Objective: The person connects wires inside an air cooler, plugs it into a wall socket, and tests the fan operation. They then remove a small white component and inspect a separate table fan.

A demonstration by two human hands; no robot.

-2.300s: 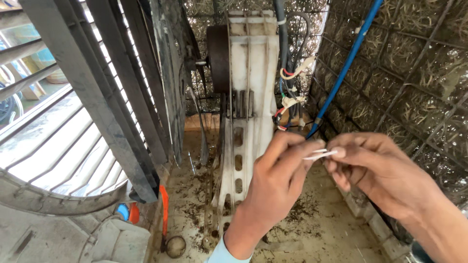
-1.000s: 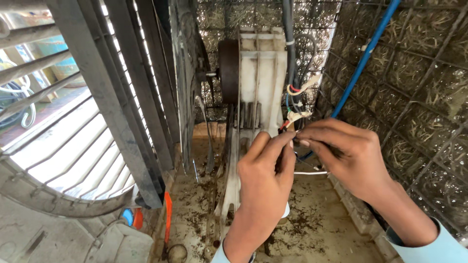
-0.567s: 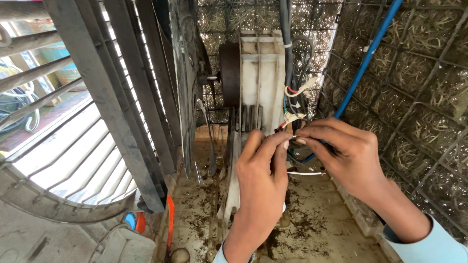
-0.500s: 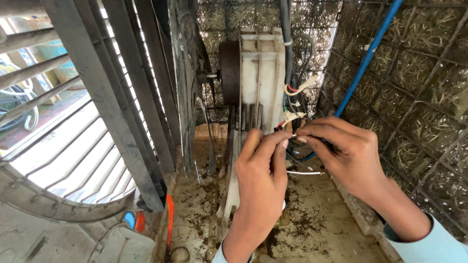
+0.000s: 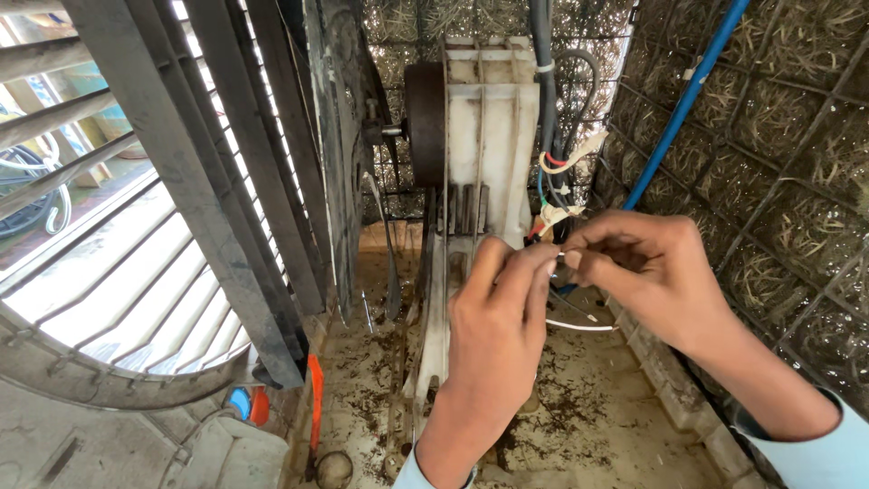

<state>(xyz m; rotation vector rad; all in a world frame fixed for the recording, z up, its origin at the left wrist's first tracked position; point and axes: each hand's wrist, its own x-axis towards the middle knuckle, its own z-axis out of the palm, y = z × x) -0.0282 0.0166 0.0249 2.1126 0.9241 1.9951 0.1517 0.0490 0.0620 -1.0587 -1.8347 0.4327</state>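
Inside a dusty cooler cabinet, before the upright white plastic motor bracket (image 5: 489, 136), your left hand (image 5: 493, 335) and right hand (image 5: 647, 272) meet fingertip to fingertip, both pinching a thin white wire (image 5: 579, 324) beside the blue pipe (image 5: 683, 100).

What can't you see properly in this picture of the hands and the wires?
- Head view: the spot where the left hand and right hand pinch the white wire is covered by the fingertips.
- The dark motor is half hidden behind its white bracket.
- The blue pipe runs off the top edge.
- The bundle of coloured wires is too small to trace.
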